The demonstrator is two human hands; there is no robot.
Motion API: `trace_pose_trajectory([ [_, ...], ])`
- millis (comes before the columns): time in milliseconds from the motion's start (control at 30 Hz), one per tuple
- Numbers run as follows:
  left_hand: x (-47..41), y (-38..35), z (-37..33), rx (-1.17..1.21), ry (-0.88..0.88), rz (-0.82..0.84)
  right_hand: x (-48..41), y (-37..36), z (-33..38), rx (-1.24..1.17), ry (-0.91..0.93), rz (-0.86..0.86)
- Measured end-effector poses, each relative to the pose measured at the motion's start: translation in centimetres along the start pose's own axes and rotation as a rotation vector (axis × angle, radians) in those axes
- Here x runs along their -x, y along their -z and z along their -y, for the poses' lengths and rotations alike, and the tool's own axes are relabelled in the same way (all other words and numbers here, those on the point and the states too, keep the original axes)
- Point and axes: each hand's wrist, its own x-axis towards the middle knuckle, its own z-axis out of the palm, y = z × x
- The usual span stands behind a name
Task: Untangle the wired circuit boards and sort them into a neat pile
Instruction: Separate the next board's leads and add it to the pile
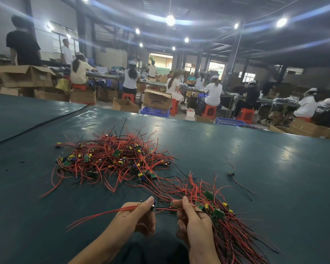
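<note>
Left hand (139, 218) pinches one wired board (153, 207) by its red leads (103, 214), seemingly drawing it free to join the aligned bundle (218, 213) that right hand (195, 220) grips, while the tangled heap (112, 159) waits farther out on the green mat (236, 149).

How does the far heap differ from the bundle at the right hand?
The far heap lies loose, wires sprawling every way; the bundle has wires running roughly parallel. The heap is untouched; the right hand grips the bundle. Both have red wires and green boards.

Dim hall, flaring ceiling lamps (170, 20), perhaps fisheye-warped.
</note>
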Motion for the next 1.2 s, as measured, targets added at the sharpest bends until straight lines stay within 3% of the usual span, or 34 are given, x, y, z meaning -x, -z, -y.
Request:
trace_pose_trajectory([
  [800,0.1,-0.5,-0.4,-0.024,0.018,-0.081,0.3,-0.2,0.0,0.089,-0.012,0.035],
  [1067,0.3,-0.6,-0.5,-0.025,0.066,0.003,1.4,-1.0,-0.1,0.279,0.05,0.107],
  [1200,0.2,-0.6,-0.4,-0.045,0.088,0.002,1.9,-1.2,0.4,0.239,0.055,0.156],
])
